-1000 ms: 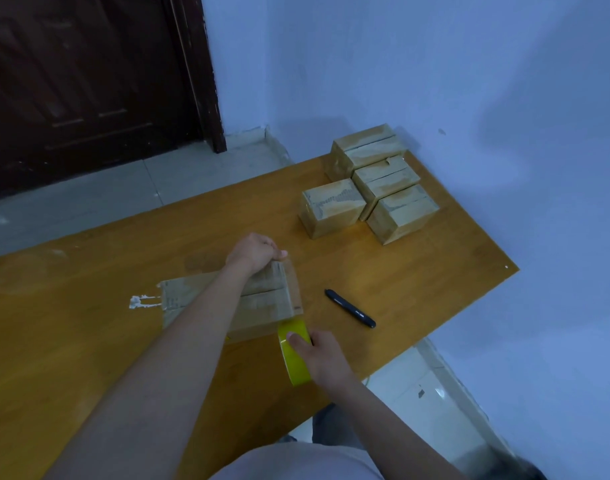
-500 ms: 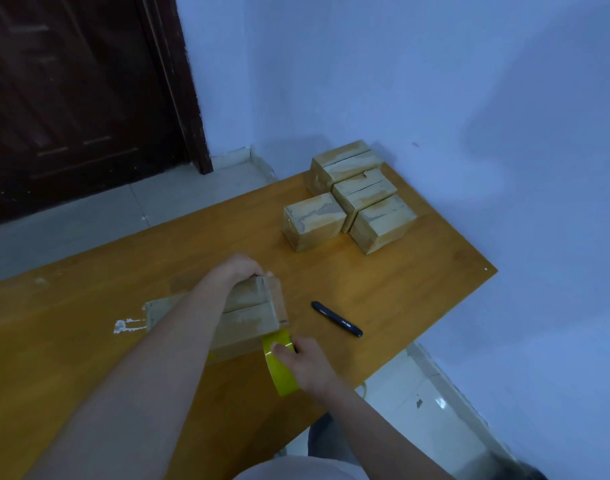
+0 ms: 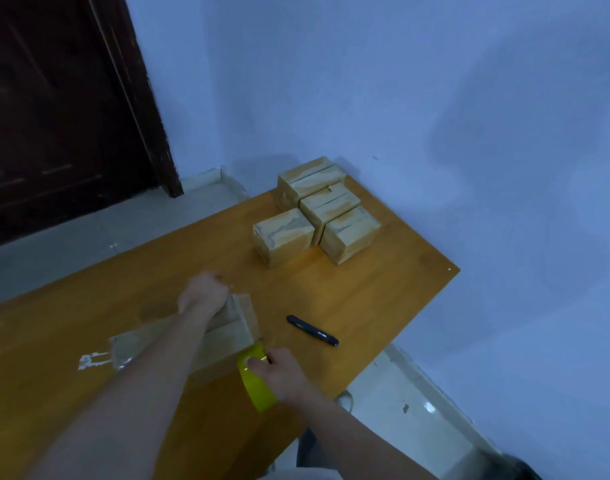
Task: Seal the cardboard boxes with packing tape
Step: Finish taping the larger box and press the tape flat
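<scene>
A long cardboard box lies on the wooden table in front of me, partly hidden by my left forearm. My left hand rests curled on the box's far top edge, holding it down. My right hand grips a yellow roll of packing tape at the box's near right corner. A clear strip of tape runs from the roll over the box's right end. Several small cardboard boxes stand grouped at the table's far right corner.
A black pen-like tool lies on the table right of the box. White tape scraps stick to the table left of the box. The table's right edge drops to a tiled floor. A dark door stands behind.
The view has shifted, so everything sits lower in frame. My right hand has stayed at the box's near right corner with the roll; my left hand still holds the box.
</scene>
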Tool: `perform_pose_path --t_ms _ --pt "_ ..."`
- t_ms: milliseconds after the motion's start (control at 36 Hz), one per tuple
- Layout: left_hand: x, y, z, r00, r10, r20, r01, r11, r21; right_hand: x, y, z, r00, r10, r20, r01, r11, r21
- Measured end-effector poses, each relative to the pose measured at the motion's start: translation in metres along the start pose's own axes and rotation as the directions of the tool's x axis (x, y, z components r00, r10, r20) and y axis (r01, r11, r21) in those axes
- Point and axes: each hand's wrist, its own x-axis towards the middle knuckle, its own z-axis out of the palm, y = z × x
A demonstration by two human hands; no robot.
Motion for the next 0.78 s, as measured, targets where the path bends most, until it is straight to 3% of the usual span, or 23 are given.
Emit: perform_pose_path --t_ms 111,194,306,417,611,778 --pt "-0.022 -0.002 -0.001 0.923 0.265 -0.279 -0.320 0.932 -0.172 0.003 -0.005 -0.014 0.999 0.008 -0.034 -0.008 1.000 -0.006" --pt "-0.028 -0.004 -0.002 0.839 0.441 -0.318 -0.494 0.863 -0.106 0.007 -0.010 -0.024 0.999 -0.011 -0.051 0.013 0.999 0.045" --pt "-0.043 -0.005 0.000 0.800 0.516 -0.306 -0.481 0.857 0.186 0.013 -0.018 -0.034 0.998 -0.020 -0.056 0.030 0.981 0.189" --pt "-0.059 -0.021 0.016 0.840 0.484 -0.244 -0.457 0.875 0.160 0.018 -0.016 -0.038 0.997 0.055 -0.047 -0.036 0.940 0.339" --pt "-0.072 -0.037 0.029 0.864 0.501 -0.056 -0.463 0.832 0.305 0.017 -0.008 -0.034 0.997 -0.065 -0.045 0.075 0.956 0.284" --pt "-0.066 -0.040 0.026 0.844 0.536 -0.009 -0.491 0.780 0.389 0.025 -0.002 -0.034 0.996 -0.034 -0.081 0.048 0.984 0.170"
